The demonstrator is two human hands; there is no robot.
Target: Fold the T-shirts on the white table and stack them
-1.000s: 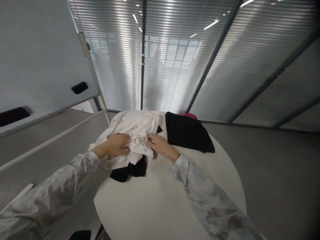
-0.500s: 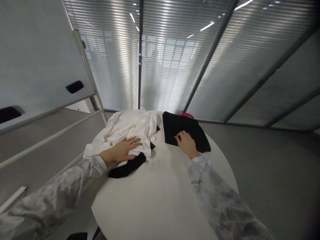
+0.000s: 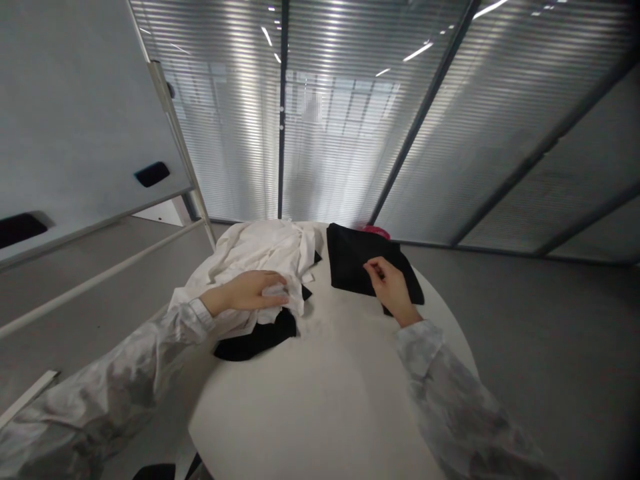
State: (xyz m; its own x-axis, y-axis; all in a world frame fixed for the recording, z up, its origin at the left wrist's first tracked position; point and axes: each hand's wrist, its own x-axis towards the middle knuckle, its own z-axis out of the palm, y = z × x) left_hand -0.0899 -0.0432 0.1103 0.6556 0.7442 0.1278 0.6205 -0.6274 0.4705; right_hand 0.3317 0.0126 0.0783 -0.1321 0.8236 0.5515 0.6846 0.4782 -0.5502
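Observation:
My left hand (image 3: 250,291) rests over the near right part of a crumpled white cloth (image 3: 260,245), its thumb apart from the curved fingers; some of the cloth shows between them. A black piece of fabric (image 3: 256,339) sticks out from under the white cloth. My right hand (image 3: 393,288) is above the near part of a folded black cloth (image 3: 350,257), thumb and fingertips drawn together in a pinch. Whether any fabric is between these fingertips is hidden. A small black flap (image 3: 387,311) pokes out below this hand.
Both cloths lie on a white table (image 3: 320,400) with a rounded edge. Something pink (image 3: 377,231) shows behind the black cloth. A whiteboard on a frame (image 3: 85,120) stands at left. Behind the table is a glass partition with blinds (image 3: 335,133).
My right hand has moved right and slightly nearer over the black cloth, and a black flap now shows below it. The left hand's fingers have gone from spread flat to curved.

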